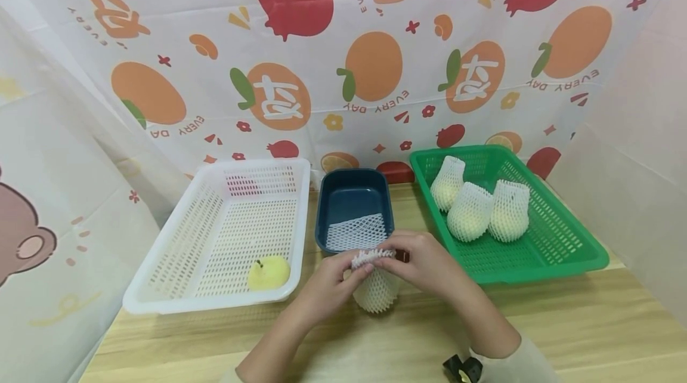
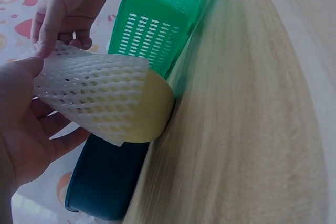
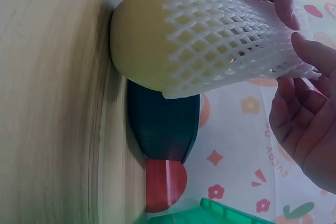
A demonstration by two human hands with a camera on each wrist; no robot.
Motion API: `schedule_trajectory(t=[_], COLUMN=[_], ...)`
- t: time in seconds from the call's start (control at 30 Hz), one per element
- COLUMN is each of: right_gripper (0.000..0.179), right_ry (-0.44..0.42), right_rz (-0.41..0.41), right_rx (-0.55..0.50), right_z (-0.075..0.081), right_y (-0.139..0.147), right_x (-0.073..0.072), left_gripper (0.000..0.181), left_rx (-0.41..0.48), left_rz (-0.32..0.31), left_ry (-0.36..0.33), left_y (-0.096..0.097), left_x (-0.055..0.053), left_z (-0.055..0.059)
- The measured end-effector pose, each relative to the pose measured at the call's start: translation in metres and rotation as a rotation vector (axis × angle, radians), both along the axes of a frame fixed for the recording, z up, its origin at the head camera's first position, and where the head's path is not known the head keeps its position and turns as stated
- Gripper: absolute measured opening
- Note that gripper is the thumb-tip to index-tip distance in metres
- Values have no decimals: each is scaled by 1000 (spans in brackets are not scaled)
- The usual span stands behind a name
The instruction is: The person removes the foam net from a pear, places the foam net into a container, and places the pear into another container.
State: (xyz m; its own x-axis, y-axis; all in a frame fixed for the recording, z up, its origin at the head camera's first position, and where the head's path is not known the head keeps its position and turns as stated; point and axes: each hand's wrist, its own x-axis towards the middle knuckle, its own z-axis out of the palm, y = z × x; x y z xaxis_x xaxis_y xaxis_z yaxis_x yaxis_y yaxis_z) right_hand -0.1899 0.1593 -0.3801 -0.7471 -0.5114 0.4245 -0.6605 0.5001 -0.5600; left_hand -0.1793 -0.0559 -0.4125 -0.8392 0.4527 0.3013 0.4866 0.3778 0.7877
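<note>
Work nook: wooden table (image 1: 376, 347), fruit-print cloth (image 1: 327, 67)

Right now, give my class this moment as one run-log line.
left hand: pinches net | right hand: pinches net | fruit: netted, bottom bare | white basket: one bare fruit | green basket: three netted fruits

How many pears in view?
5: one bare pear in the white basket, three netted pears in the green basket, one partly netted pear below the left hand and right hand. No others visible.

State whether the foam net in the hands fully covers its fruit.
No, the fruit pokes out bare from the foam net.
</note>
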Motion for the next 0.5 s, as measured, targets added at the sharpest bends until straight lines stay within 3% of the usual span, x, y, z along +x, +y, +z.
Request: schedule_trajectory(t=[0.3,0.5], right_gripper=[14,25], right_ry=[12,-28], right_rz=[37,31], right_rx=[-57,-52], right_z=[1,2], right_y=[0,2], right_x=[1,2], left_gripper=[30,25], left_rx=[2,65], left_rz=[-30,9], left_ry=[18,73], left_y=[1,3], left_x=[0,0], left_z=[-1,-1])
